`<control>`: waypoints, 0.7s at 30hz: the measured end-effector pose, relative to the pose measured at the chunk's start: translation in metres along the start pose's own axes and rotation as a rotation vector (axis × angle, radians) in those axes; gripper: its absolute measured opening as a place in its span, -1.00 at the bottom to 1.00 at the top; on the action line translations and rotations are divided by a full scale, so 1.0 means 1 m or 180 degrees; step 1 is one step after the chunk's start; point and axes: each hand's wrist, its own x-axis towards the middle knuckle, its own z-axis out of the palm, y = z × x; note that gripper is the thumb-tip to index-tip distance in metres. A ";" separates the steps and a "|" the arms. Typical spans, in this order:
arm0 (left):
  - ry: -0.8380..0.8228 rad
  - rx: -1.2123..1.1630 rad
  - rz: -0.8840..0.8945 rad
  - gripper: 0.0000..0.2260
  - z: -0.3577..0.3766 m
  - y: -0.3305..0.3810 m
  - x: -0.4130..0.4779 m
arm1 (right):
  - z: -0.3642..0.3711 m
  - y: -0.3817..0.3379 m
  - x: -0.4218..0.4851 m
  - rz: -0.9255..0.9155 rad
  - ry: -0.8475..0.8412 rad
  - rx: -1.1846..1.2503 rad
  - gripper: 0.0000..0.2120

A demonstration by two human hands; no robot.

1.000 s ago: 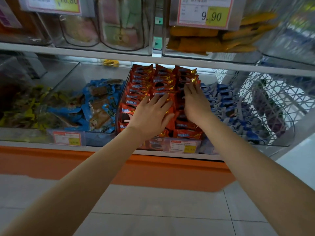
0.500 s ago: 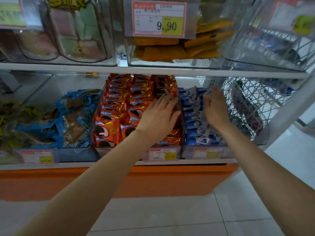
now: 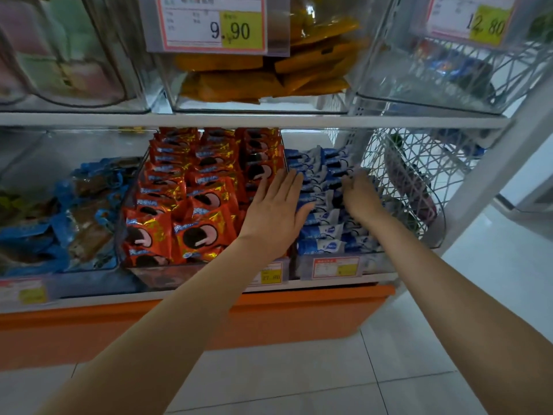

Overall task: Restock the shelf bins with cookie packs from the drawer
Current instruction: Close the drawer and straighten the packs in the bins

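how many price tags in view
5: up top, 9.90 tag and 12.80 tag; below, far-left tag, middle tag partly covered, right tag. More may be hidden.

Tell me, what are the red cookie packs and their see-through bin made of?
The red cookie packs look like thin glossy plastic film, maybe foil-lined: they crinkle and catch gold glints. Their bin looks like hard clear plastic, since packs show through its front wall.

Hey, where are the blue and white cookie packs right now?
In the head view, the blue and white packs fill the lower-shelf bin right of centre, between the red packs and the white wire basket, under the right hand.
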 end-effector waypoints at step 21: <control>0.0429 -0.0157 -0.0347 -0.41 -0.049 -0.105 -0.042 | 0.061 -0.122 -0.010 -0.1689 -0.0934 -0.2456 -0.24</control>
